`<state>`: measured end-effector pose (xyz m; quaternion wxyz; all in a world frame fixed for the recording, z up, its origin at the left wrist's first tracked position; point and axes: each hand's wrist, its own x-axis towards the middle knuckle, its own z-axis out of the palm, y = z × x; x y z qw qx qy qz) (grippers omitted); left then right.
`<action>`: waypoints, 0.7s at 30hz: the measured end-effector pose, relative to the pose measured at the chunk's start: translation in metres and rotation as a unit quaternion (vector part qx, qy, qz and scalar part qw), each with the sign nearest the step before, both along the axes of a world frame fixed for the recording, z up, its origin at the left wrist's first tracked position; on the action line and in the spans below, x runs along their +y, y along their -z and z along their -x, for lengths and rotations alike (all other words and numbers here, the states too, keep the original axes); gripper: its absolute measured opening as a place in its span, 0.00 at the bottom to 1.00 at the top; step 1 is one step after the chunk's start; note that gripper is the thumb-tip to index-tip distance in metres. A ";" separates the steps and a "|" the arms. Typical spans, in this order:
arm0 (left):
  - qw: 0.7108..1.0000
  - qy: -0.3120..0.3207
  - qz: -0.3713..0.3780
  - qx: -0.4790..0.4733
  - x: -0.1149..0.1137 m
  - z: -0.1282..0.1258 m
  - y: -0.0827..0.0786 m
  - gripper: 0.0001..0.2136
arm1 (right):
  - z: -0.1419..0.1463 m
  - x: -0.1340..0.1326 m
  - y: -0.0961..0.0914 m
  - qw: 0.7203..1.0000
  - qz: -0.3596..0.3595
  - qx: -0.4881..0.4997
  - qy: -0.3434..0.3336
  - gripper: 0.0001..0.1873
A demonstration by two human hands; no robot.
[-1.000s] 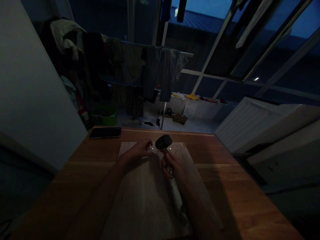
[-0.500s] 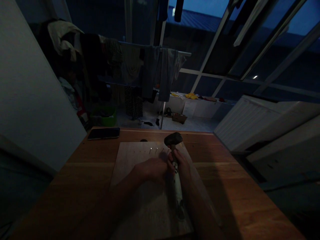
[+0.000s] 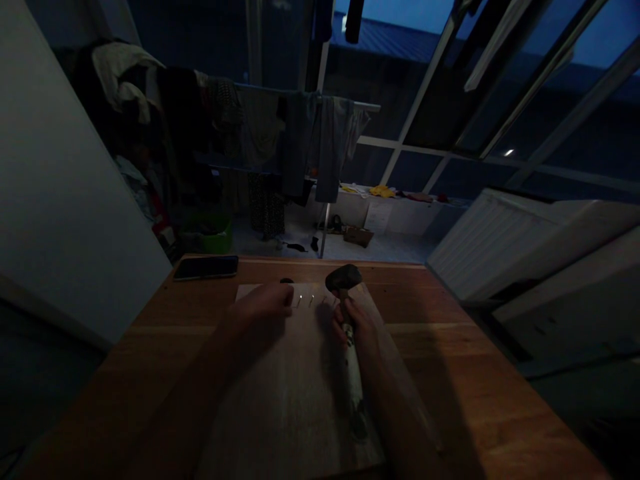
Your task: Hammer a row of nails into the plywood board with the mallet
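My right hand (image 3: 361, 331) is wrapped round the upper handle of a hammer (image 3: 355, 377), its dark head (image 3: 343, 277) raised over the far right part of a wooden board (image 3: 280, 400). Along the board's far edge several nails (image 3: 311, 299) stand upright in a row. At the left end of that row is my left hand (image 3: 266, 301), fingers curled together close to the board. Whatever its fingertips hold, if anything, is too small and dark to make out. The leftmost spots of the row are hidden behind this hand.
The board lies on a wooden table (image 3: 430, 373). A phone (image 3: 206, 267) rests at the table's far left corner, and a small dark round object (image 3: 287, 281) sits just beyond the board. Behind hang clothes on a drying rack (image 3: 367, 107); a green basket (image 3: 220, 237) stands on the floor.
My left hand has moved left, from beside the hammer handle to the left end of the nail row. My right hand and the hammer have stayed nearly in place.
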<state>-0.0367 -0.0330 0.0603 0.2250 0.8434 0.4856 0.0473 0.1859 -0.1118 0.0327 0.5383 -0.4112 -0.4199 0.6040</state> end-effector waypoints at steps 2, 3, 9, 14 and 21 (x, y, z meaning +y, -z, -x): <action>0.999 -0.045 -0.012 -0.007 0.005 0.012 0.002 0.03 | 0.000 -0.001 -0.002 1.000 0.001 -0.008 -0.005 0.28; 0.998 -0.060 -0.009 -0.013 0.004 0.015 0.003 0.03 | 0.000 -0.001 -0.002 1.000 0.002 -0.009 -0.004 0.28; 0.992 -0.105 -0.009 -0.073 -0.015 0.008 -0.004 0.04 | 0.000 0.001 -0.001 1.000 0.001 -0.008 -0.003 0.29; 0.993 -0.105 0.015 -0.056 -0.014 0.006 -0.008 0.01 | 0.003 0.000 0.000 1.000 -0.001 0.001 0.011 0.28; 0.993 -0.110 0.009 -0.039 -0.009 0.005 0.003 0.03 | 0.003 0.003 0.011 0.999 0.011 0.041 0.015 0.24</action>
